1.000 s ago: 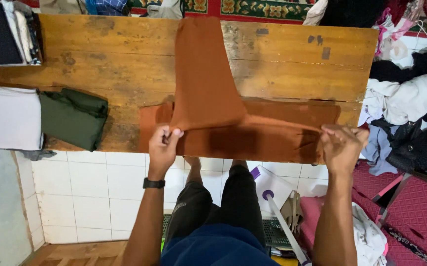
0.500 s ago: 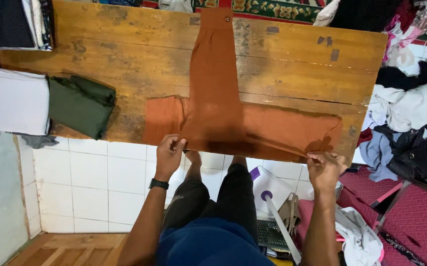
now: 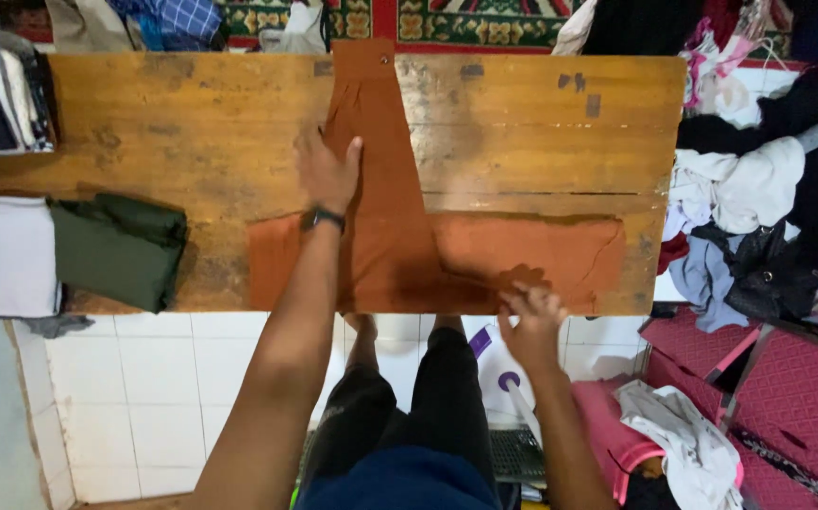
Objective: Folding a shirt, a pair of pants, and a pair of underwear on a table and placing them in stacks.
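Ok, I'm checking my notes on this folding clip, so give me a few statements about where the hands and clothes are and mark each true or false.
1. The left hand lies flat on the rust-orange garment. True.
2. The right hand is lifted well clear of the wooden table. False: it is at the table's near edge, on the garment's lower hem.
3. A folded dark green garment lies on the table to the left of the orange one. True.
4. The orange garment hangs wholly off the table. False: it is spread on the tabletop.
5. A black wristband is on the left wrist. True.
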